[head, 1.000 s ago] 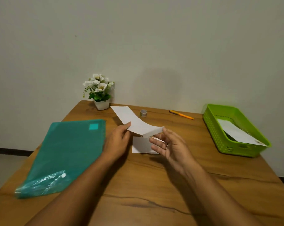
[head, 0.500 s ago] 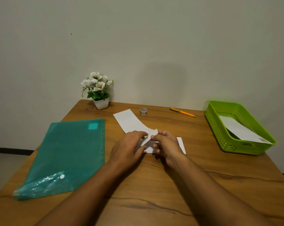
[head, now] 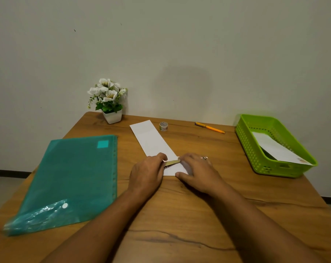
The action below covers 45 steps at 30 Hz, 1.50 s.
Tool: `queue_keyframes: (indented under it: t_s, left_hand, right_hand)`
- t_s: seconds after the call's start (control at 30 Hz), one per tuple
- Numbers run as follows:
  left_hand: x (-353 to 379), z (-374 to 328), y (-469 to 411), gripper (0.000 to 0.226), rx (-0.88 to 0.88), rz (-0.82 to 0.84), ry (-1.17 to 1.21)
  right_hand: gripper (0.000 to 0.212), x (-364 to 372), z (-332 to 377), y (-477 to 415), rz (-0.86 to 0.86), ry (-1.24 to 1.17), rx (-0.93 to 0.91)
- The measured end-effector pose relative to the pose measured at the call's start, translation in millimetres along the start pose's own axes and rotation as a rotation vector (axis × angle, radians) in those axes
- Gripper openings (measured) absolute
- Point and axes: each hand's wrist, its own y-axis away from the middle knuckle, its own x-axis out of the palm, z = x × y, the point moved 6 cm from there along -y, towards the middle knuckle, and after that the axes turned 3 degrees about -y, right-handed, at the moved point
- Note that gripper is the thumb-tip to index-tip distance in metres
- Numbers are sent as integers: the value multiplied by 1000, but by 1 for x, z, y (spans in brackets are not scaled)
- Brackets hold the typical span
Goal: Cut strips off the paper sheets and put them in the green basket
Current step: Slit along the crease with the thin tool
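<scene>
A long white paper sheet [head: 151, 141] lies flat on the wooden table [head: 179, 215], running from the far middle toward me. My left hand [head: 147, 173] is curled at its near end, fingertips pinching the paper. Between my hands shows a small tan sliver [head: 172, 162]; I cannot tell what it is. My right hand [head: 197, 171] lies flat on the sheet's near end, fingers spread, pressing it down. At the right stands the green basket [head: 246, 145], apart from both hands, with a white paper strip [head: 272, 147] lying inside.
A teal plastic folder [head: 71, 177] covers the table's left side. Along the far edge by the wall stand a white flower pot [head: 112, 116], a small tape roll [head: 163, 126] and an orange pen [head: 210, 127].
The sheet was held curved above the table; it now lies flat. Both hands came down onto its near end, and a second paper piece under them is no longer visible.
</scene>
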Motion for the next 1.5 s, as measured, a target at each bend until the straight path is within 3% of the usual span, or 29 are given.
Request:
queue_keyframes:
  t_s: [0.2,0.53,0.93,1.5]
  left_hand:
    - [6,3,0,17,43,31,9]
    - [14,-4,-4,33,89,43,-55]
    - [20,0,-2,32,124,49,-20]
    - [21,2,-2,33,105,70,23]
  right_hand:
    - [64,-3,-32,8,25,110,112]
    - [66,-37,-55,28,136,280,284]
    - [94,-25,-44,4,198,130,278]
    - [93,-17,-53,-8,210,28,408]
